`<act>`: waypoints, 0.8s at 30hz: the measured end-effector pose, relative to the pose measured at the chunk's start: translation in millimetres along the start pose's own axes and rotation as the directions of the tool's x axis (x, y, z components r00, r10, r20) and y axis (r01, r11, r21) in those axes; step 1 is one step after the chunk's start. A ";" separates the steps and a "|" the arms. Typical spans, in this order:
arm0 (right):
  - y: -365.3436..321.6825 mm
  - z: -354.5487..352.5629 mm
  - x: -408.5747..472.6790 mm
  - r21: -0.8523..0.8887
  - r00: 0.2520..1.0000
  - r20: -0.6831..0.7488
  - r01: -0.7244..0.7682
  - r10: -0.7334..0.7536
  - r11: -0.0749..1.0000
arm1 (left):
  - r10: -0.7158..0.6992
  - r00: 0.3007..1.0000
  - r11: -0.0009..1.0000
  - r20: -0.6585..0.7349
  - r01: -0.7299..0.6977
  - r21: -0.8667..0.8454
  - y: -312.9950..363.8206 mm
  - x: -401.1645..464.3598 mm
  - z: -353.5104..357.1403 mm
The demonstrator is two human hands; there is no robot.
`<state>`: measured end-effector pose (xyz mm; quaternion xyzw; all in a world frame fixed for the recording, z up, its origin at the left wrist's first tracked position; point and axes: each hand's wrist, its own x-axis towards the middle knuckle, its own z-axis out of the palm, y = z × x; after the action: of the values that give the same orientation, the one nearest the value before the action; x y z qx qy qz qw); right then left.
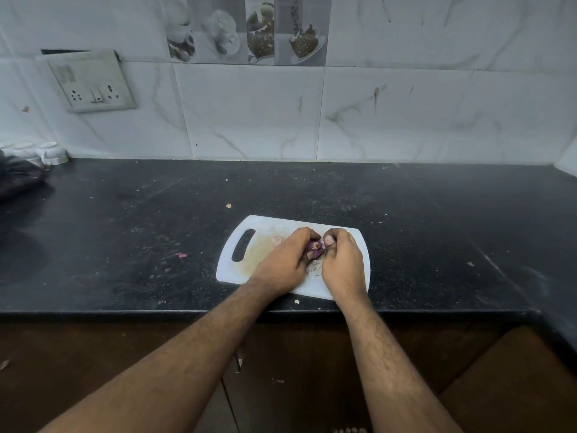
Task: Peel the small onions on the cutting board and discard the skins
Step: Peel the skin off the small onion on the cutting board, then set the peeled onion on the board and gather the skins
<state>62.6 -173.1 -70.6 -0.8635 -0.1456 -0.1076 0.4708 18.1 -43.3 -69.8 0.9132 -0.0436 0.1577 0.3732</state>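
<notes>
A white cutting board (237, 270) with a handle slot lies near the front edge of the black counter. Over its middle, my left hand (281, 264) grips a small purple onion (314, 247), fingers curled round it. My right hand (342, 264) meets it from the right, thumb and fingertips pinching at the onion's pale cut end. Bits of pinkish skin (316, 267) lie on the board under and between the hands. Any other onions are hidden by my hands.
The dark counter (125, 232) carries scattered scraps, one pink piece (181, 255) left of the board. A dark bag (18, 178) and small white cups (51, 153) sit at the far left by the tiled wall. A socket plate (93, 82) hangs on the wall.
</notes>
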 end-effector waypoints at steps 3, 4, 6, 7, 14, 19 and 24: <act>2.4 -2.2 -1.0 0.079 0.996 -0.085 -0.020 0.026 0.997 | -0.012 1.000 1.000 -0.003 0.012 -0.003 -0.4 2.2 -0.8; 3.3 -2.7 -1.5 0.108 0.989 -0.140 -0.039 0.054 0.993 | -0.021 1.000 1.000 -0.005 0.021 0.000 -0.2 1.8 -1.0; 3.1 -3.7 -3.6 0.139 0.974 -0.211 -0.060 0.088 0.988 | -0.038 0.999 0.999 -0.015 0.038 0.004 0.7 -0.5 -1.3; 1.9 -3.3 -4.7 0.122 0.975 -0.210 -0.044 0.069 0.992 | -0.045 0.999 0.999 -0.023 0.045 -0.005 0.9 -1.6 -1.4; -3.9 -0.2 -7.3 0.094 0.977 -0.211 -0.020 0.039 0.995 | -0.073 0.976 0.994 -0.204 0.055 -0.094 -3.6 -3.4 -2.2; -7.4 2.4 -7.6 -0.046 0.990 -0.139 -0.008 0.001 0.999 | -0.209 0.887 0.977 -0.412 0.169 -0.134 -10.8 -2.9 -6.8; -4.9 3.3 -6.1 -0.112 0.996 -0.079 0.018 -0.027 0.994 | -0.408 0.769 0.912 -0.492 0.313 -0.266 -16.5 4.1 -18.7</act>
<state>55.3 -168.8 -70.5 -0.8816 -0.1299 -0.1556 0.4263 20.5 -18.3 -66.9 0.7881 0.2260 0.3281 0.4692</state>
